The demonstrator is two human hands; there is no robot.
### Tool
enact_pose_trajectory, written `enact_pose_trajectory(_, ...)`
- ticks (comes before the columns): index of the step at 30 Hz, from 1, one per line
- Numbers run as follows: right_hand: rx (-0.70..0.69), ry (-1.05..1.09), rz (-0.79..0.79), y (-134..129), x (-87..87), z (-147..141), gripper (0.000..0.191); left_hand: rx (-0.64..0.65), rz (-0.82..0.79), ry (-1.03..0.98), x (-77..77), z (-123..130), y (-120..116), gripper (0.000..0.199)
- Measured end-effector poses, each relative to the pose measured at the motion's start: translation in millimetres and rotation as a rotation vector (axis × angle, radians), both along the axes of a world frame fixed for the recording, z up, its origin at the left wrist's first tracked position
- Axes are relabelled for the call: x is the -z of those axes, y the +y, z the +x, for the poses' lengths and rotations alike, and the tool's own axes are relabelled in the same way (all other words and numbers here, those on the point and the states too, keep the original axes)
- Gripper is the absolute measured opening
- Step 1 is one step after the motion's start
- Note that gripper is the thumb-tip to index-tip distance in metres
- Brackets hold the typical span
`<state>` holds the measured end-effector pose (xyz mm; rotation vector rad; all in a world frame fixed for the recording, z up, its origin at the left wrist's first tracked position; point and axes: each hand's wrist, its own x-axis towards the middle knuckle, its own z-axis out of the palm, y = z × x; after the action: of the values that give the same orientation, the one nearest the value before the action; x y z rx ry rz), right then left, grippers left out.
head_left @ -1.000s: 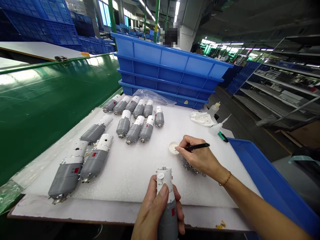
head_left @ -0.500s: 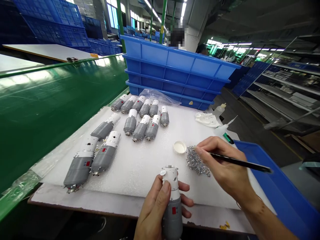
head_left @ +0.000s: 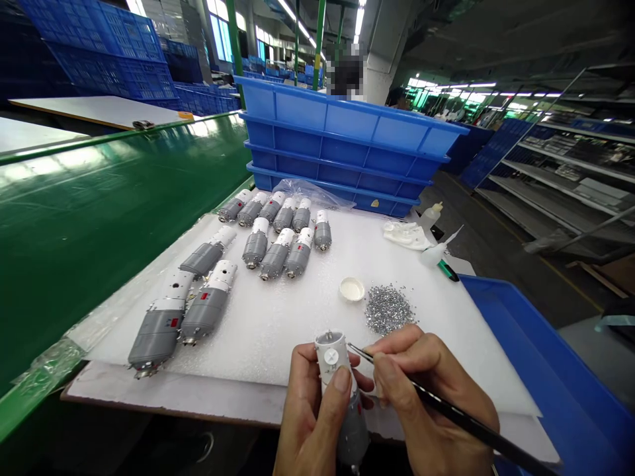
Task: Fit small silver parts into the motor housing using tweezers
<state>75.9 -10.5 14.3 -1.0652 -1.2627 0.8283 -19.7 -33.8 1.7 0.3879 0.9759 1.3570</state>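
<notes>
My left hand [head_left: 317, 410] is wrapped round a grey and white spacecraft model [head_left: 353, 430], its white end tilted up and showing a small round white disc. Between the fingers of my right hand [head_left: 431, 396] is a thin black brush-like stick [head_left: 461, 420], its tip at the upper right side of the model's white end. Whether the tip touches the model, or carries anything, I cannot tell. Beyond my right hand lies a pile of tiny silvery pieces [head_left: 390, 309]. Beside it sits a small round white dish [head_left: 352, 289] with whitish contents.
Several similar models [head_left: 208, 304] lie at the left and back of the white foam sheet [head_left: 278, 330]. Stacked blue bins [head_left: 342, 145] stand behind. A white cloth [head_left: 405, 235], a nozzle bottle [head_left: 436, 254] and a green-handled tool [head_left: 448, 270] lie at right, near a blue tray [head_left: 540, 357].
My right hand has brought the stick from the silvery pile down and left to the model's white end. The model has turned in my left hand, bringing its white disc round to the front.
</notes>
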Motion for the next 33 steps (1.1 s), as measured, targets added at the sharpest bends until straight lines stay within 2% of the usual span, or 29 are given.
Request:
enact_pose_trajectory(10, 0.060, -0.060, 0.065, -3.4, 2.7, -2.1, 0.021, -0.037, 0.002, 0.059, 3.6, 2.8, -1.1, 0.031)
enact_pose_trajectory(20, 0.074, -0.063, 0.042, -3.9, 1.9, -3.9, 0.023, -0.080, 0.030, 0.100, 0.1, 4.7, -0.5, 0.030)
enact_pose_trajectory(33, 0.074, -0.008, 0.003, -5.6, -0.6, -6.3, 0.024, -0.054, 0.061, 0.123, 2.0, 4.8, 0.2, 0.028)
